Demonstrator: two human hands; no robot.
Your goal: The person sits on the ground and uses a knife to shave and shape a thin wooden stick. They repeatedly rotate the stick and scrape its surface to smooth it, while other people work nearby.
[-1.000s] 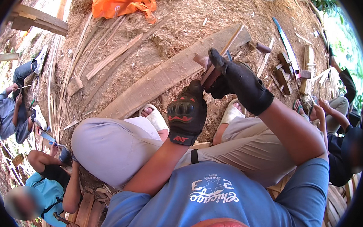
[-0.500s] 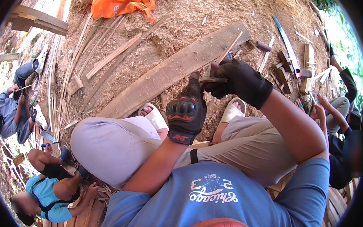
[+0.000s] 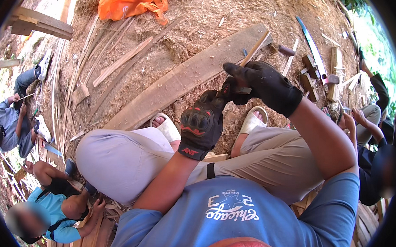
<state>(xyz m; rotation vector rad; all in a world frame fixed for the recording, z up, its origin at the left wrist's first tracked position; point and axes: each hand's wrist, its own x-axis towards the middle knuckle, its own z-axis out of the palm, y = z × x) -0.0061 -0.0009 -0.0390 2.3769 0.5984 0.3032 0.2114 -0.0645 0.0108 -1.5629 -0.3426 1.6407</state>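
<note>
A slim, pale wooden strip point(image 3: 256, 48) is pinched in the grip of the black-gloved right hand point(image 3: 268, 84), seen against a long, tan wooden plank point(image 3: 187, 79); whether anything is pinched by the red-trimmed, black-gloved left hand point(image 3: 202, 119) cannot be told. If the strip is twisted or held too loosely, it could be cracked or dropped.

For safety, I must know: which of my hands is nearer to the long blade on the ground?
Right. Your right hand is left of the long blade, closer to your body; your left hand is farther left, beyond the right hand.
</note>
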